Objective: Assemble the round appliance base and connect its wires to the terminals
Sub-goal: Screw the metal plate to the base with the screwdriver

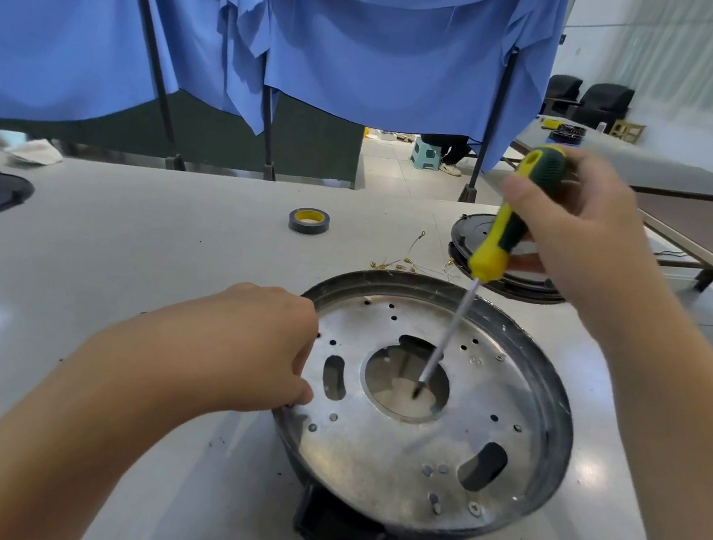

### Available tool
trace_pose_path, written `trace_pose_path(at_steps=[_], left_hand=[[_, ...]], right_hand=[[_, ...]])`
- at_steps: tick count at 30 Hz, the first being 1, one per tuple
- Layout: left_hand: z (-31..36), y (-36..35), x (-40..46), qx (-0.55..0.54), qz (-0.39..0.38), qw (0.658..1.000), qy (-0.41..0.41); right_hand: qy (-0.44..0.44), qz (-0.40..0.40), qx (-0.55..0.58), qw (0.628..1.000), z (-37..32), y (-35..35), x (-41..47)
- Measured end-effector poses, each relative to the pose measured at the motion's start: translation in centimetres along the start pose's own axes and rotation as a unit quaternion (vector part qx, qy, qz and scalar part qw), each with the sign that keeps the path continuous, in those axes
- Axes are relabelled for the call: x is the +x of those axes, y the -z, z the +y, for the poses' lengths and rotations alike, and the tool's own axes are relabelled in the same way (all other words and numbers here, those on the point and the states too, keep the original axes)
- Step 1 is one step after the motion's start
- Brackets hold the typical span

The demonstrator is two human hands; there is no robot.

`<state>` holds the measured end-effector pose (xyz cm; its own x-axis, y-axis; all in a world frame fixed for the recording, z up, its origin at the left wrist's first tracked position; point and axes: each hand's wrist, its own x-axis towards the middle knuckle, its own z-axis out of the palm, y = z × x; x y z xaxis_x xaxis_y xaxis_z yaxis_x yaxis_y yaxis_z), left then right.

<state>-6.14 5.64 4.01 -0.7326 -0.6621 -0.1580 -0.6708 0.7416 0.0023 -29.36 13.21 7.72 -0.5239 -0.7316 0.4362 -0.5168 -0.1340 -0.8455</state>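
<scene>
— On the pale worktable, where's the round black appliance base with the perforated metal plate [440,415]?
— Near the front edge; the left hand [267,348] grips its left rim, fingers curled over it.
— And the right hand [570,230]?
— Wrapped round a yellow-and-green screwdriver [511,224], tip down in the plate's central round opening. Thin gold-tipped wires [408,262] lie just behind the base, beside a grey tape roll [308,220]

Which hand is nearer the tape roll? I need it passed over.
Right. The right hand holds the screwdriver beside the tape roll; the left hand grips the base rim, closer to the camera.
</scene>
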Motion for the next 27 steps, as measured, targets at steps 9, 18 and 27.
trace_pose_path(at_steps=[9, 18, 27], left_hand=[[0.1, 0.2, -0.4, -0.034, -0.005, 0.999, 0.013], [0.0, 0.5, -0.7, -0.061, -0.031, 0.998, 0.014], [0.2, 0.4, -0.9, -0.039, -0.024, 0.999, 0.011]], right_hand=[[0.134, -0.093, 0.040, 0.986, -1.8, -3.6, -3.3], [0.185, -0.084, 0.058, 0.977, -1.9, -4.4, -4.1], [0.178, -0.116, 0.041, 0.976, -1.6, -4.9, -4.5]])
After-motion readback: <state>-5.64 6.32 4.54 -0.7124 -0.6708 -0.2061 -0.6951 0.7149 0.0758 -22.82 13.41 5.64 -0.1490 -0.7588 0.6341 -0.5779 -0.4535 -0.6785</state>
